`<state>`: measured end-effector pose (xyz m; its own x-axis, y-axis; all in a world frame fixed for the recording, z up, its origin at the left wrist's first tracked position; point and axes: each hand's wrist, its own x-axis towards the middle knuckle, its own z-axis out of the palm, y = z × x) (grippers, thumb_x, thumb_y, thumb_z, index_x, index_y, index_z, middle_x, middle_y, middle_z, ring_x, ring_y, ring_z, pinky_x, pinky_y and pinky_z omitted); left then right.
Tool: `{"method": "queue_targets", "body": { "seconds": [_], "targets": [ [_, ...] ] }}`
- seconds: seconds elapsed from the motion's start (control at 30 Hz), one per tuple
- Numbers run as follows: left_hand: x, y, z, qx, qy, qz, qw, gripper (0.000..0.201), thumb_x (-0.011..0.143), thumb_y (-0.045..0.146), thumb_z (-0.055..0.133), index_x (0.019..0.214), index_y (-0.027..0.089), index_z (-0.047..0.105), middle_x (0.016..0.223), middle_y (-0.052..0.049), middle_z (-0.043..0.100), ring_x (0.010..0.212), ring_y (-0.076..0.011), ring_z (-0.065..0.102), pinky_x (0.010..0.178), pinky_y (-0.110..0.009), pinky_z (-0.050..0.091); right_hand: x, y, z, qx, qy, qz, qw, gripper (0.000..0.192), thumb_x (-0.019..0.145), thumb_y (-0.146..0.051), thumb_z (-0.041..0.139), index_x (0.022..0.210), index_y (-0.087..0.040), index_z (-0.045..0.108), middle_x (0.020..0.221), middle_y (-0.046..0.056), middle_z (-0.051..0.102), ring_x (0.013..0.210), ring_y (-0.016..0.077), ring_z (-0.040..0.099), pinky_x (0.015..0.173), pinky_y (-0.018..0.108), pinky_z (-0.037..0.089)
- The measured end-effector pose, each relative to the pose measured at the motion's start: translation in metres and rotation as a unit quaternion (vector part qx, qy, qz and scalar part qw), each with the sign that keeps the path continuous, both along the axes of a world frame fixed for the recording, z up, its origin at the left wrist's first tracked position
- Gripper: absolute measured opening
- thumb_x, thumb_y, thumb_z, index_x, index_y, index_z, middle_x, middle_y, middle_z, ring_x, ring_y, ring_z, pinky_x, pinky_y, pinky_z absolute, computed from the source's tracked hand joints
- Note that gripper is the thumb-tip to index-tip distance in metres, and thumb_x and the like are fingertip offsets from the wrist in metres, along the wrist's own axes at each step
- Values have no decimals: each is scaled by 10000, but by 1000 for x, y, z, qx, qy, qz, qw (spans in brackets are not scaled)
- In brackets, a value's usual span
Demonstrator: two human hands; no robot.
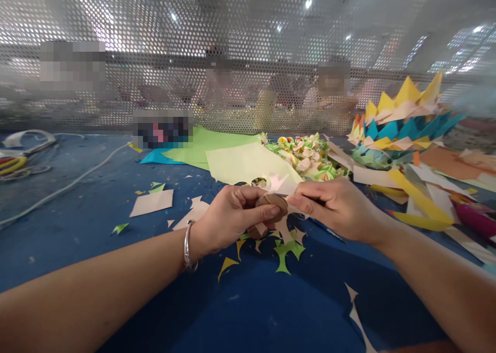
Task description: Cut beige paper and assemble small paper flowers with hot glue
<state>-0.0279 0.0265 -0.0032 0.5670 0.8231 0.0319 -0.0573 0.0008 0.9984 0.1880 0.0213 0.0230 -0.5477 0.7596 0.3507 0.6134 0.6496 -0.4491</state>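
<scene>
Fingers (271, 212) of two hands pinch one brown paper piece (273, 202).

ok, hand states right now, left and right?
Left hand: closed, pinching the small brown paper piece.
Right hand: closed, fingers pinched on the same brown piece from the other side.

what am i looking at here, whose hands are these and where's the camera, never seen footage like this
There is no machine here: a person wears a camera on the head, looking down at their own two bare hands. The left hand, with a silver bracelet on the wrist, and the right hand together pinch a small folded brown paper piece. Below lies a blue table strewn with green and yellow paper scraps, a pale yellow sheet and a pile of folded coloured paper points.
</scene>
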Motion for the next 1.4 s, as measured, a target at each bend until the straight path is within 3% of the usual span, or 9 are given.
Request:
{"method": "queue_targets", "body": {
  "seconds": [0.23,0.77,1.4],
  "targets": [
    [0,1,1,2,-9,-2,1000,168,804,248,700,842,86,717,655,-16,615,545,-71,494,495,-182,412,0,0,0,10,-4,2,1000,429,966,-457,455,646,-178,516,561,-42,403,507,77,378,487,215,316],
    [-1,2,3,1,1,-21,1000,171,785,265,717,792,94,706,636,-4,604,545,-86,532,523,-211,457,0,0,-1,12,-12,3,1000,436,968,-472,445,668,-175,555,566,-35,455,517,83,395,507,222,322],
    [-2,3,5,17,34,-59,998,185,796,262,690,708,103,654,644,-4,571,558,-81,493,544,-214,423,0,0,-2,17,-29,5,999,450,962,-470,446,623,-178,494,548,-48,371,500,73,358,489,229,278]
  ]
}}
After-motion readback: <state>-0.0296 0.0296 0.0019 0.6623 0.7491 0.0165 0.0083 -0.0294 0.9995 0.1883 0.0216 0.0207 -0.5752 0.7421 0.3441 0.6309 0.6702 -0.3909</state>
